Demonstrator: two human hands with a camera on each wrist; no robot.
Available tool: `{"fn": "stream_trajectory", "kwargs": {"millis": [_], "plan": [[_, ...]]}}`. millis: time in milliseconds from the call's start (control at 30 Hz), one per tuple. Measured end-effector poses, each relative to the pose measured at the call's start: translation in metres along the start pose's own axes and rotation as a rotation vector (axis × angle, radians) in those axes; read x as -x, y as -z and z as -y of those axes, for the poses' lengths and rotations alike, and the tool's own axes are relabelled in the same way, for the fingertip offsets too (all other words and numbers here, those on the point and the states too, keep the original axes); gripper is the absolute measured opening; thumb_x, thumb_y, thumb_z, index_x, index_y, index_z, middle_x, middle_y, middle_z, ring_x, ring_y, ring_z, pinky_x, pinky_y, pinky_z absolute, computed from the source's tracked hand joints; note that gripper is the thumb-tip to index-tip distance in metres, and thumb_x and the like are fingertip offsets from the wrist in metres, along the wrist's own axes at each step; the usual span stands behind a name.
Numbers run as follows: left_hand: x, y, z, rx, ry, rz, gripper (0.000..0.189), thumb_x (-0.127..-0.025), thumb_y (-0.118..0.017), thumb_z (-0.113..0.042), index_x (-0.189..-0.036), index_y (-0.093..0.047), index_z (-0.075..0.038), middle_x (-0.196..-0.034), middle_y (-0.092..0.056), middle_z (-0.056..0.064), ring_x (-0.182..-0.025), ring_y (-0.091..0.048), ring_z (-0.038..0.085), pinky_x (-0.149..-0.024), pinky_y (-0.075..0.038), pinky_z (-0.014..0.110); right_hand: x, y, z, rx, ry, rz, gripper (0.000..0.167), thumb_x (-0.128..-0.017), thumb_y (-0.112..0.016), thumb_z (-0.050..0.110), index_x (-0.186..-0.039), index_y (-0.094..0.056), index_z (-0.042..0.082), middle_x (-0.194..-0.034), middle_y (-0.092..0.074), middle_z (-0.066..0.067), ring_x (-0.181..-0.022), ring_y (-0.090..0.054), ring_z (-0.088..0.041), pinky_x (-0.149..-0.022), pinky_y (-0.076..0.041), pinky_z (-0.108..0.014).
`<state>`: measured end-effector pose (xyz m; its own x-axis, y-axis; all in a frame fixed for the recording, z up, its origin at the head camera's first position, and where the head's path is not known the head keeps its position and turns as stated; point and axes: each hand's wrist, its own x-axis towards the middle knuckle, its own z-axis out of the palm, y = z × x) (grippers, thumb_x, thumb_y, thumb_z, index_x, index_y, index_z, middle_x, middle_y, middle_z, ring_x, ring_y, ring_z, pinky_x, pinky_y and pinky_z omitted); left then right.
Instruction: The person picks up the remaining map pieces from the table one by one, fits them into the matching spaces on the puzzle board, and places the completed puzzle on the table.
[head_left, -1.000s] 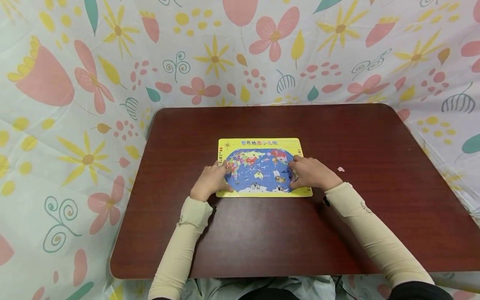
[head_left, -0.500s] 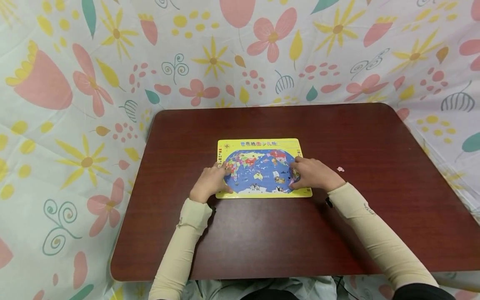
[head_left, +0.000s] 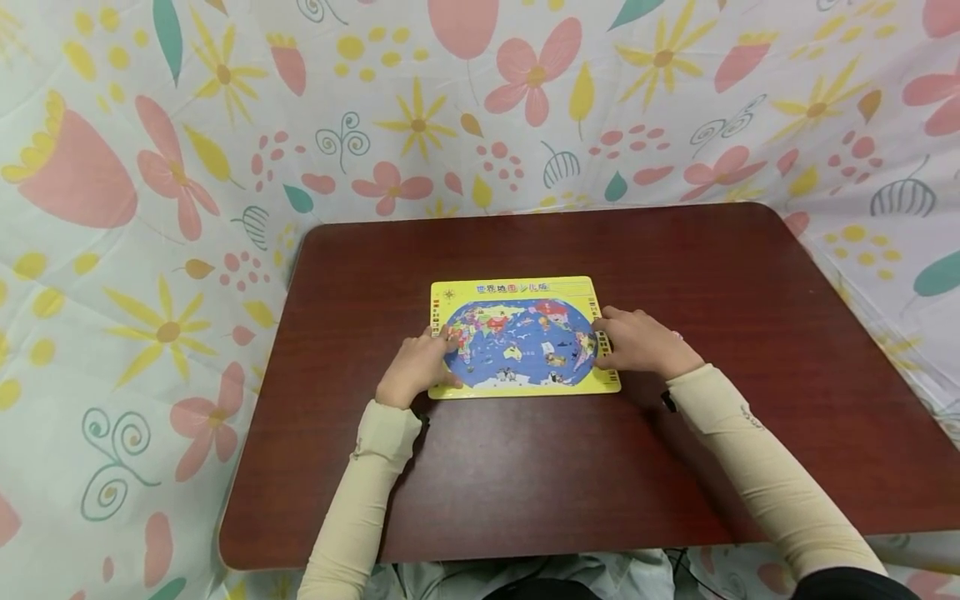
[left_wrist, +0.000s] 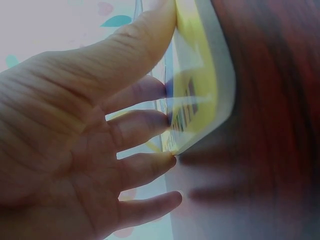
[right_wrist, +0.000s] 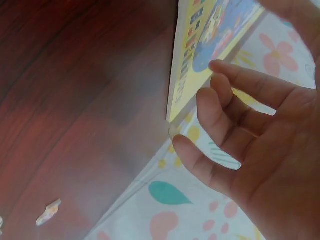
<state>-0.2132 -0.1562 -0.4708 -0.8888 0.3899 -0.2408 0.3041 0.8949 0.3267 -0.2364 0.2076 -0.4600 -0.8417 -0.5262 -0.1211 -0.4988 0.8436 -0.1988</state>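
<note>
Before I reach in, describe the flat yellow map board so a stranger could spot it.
Find the dark reddish table. Between the left hand and right hand lies a yellow rectangular board; its blue oval world map distinguishes it from the small pale scrap.

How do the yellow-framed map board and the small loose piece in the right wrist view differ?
Size: the map board is far larger than the loose piece. Shape: the board is rectangular with rounded corners; the piece is irregular. Contact: the left hand touches the board; the piece lies untouched. Both rest on the table.
</note>
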Motion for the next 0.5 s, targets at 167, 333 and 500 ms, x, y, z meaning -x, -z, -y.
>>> {"fn": "stream_trajectory", "kwargs": {"millis": [167, 333, 500], "plan": [[0.0, -0.001, 0.0, -0.012, -0.011, -0.009, 0.075, -0.08, -0.087, -0.038, -0.144, -0.058, -0.013, -0.157, -0.039, 0.019, -0.143, -0.036, 0.043, -0.105, -0.041, 0.056, 0.007, 0.004, -0.007, 0.004, -0.006, -0.028, 0.04, -0.083, -0.081, 0.021, -0.114, -0.071, -0.003, -0.089, -0.058, -0.01, -0.062, -0.047, -0.019, -0.057, -0.042, -0.037], [0.001, -0.001, 0.0, 0.002, -0.009, -0.017, 0.078, -0.079, -0.087, -0.038, -0.146, -0.055, -0.013, -0.157, -0.037, 0.019, -0.144, -0.035, 0.044, -0.107, -0.039, 0.055, 0.015, 0.006, -0.017, 0.006, -0.001, -0.049, 0.03, -0.086, -0.08, 0.013, -0.11, -0.071, -0.003, -0.087, -0.058, -0.011, -0.06, -0.049, -0.019, -0.056, -0.046, -0.038], [0.0, 0.001, 0.001, -0.012, -0.021, -0.008, 0.077, -0.08, -0.087, -0.039, -0.145, -0.056, -0.012, -0.158, -0.036, 0.019, -0.144, -0.033, 0.045, -0.107, -0.04, 0.056, 0.024, 0.007, -0.032, 0.025, -0.029, -0.06, 0.026, -0.088, -0.075, 0.004, -0.112, -0.07, -0.005, -0.092, -0.06, -0.015, -0.064, -0.055, -0.02, -0.06, -0.051, -0.042]]}}
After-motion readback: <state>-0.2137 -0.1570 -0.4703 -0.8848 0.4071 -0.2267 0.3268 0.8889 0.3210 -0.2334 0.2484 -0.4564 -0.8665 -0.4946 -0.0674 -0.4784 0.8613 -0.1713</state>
